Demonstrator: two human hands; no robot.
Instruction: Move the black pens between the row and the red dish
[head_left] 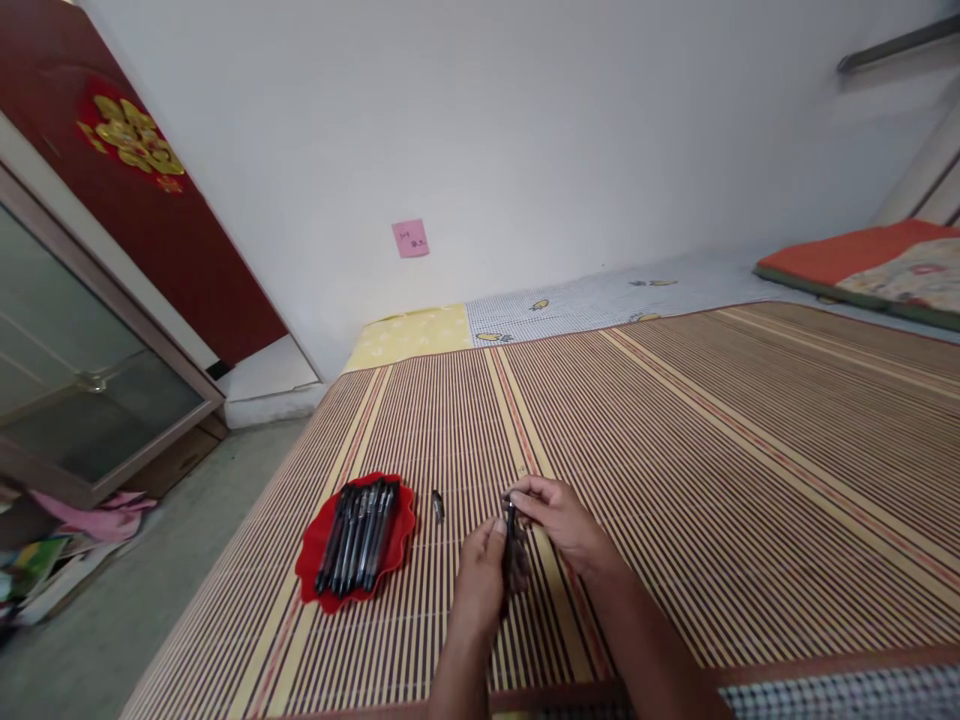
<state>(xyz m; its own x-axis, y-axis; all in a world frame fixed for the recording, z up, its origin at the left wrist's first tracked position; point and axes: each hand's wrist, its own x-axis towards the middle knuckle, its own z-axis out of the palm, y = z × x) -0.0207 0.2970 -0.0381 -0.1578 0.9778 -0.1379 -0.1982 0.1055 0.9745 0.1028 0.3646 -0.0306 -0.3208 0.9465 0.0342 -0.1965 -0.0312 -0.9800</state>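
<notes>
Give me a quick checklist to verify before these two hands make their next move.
1. Left hand holding the dark pen: ok.
2. Right hand at the pen's far end: ok; whether it grips there, cannot tell.
3. Pen complete and closed: cannot tell; fingers cover part of it.
4. Small loose piece, perhaps a cap, clear of the hands: ok, lying on the striped mat between the red tray and left hand.
5. Row of pens resting on the tray: ok, side by side.
</notes>
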